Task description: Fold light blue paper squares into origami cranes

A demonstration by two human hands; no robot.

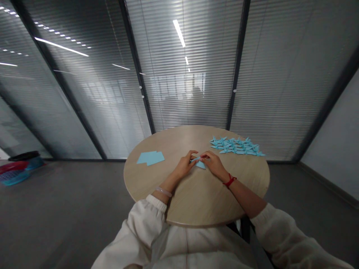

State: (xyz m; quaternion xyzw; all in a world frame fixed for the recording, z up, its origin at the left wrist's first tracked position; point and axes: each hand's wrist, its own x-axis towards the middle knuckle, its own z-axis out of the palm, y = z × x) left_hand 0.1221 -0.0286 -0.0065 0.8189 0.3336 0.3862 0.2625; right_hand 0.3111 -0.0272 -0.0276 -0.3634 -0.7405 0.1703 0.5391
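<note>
A small piece of light blue paper, partly folded, lies at the middle of the round wooden table. My left hand pinches its left end with curled fingers. My right hand pinches its right side, with a red cord on that wrist. The two hands almost touch over the paper. A few flat blue paper sheets lie to the left. Several folded blue paper figures are spread at the table's far right.
Behind the table stand glass walls with shut blinds and dark frames. Coloured plastic baskets sit on the grey floor at the far left. A grey wall runs along the right.
</note>
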